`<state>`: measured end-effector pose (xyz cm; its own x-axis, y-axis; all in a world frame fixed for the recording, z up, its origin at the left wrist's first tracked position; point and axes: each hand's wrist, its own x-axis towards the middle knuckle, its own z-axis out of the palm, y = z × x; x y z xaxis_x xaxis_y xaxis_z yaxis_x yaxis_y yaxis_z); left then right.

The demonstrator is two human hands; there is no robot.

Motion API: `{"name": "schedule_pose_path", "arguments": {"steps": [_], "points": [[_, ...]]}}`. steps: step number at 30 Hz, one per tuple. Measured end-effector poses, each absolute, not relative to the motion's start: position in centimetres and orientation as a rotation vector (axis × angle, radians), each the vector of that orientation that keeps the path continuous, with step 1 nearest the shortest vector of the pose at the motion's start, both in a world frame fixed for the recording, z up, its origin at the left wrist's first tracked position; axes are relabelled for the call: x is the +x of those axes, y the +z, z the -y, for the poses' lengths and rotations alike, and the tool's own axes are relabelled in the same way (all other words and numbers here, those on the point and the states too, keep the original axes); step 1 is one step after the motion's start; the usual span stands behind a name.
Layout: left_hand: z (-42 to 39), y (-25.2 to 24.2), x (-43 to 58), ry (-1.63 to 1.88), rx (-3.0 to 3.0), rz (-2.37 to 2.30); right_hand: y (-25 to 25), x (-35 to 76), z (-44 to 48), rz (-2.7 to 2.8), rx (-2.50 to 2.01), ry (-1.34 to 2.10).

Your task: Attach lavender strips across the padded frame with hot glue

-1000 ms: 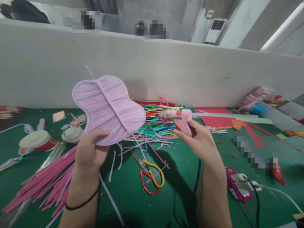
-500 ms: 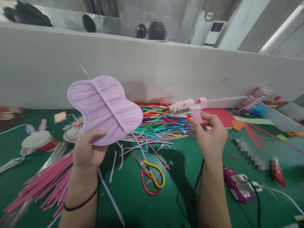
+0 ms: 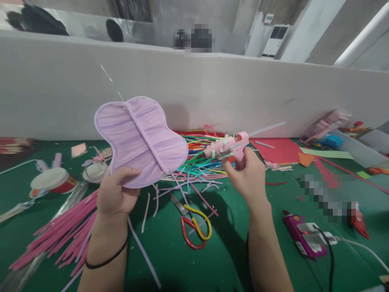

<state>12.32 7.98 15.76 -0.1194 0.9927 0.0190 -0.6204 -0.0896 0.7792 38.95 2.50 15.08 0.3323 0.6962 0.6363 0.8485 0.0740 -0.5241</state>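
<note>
From here I see scissors (image 3: 183, 209) nearest, on the green worktop (image 3: 170, 259). Past them, my left hand (image 3: 117, 194) holds a lilac butterfly-shaped panel (image 3: 133, 148) by its lower edge, above the worktop; my right hand (image 3: 249, 178) grips a pink glue gun (image 3: 225, 147). Beyond: coloured stems (image 3: 197, 162), then a white partition (image 3: 219, 89).

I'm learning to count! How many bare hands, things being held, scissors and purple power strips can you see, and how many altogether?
Bare hands: 2 (left hand, right hand)
Held things: 2 (purple wavy panel, pink glue gun)
Scissors: 1 pair
Purple power strip: 1
Total: 6
</note>
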Motion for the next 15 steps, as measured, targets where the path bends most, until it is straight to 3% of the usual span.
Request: {"name": "schedule_pose_path", "arguments": {"steps": [15], "points": [[-7.46,15.77,12.88,1.491,0.777,-0.747,14.64,38.34,-2.53,1.604,-1.662,-0.359]]}}
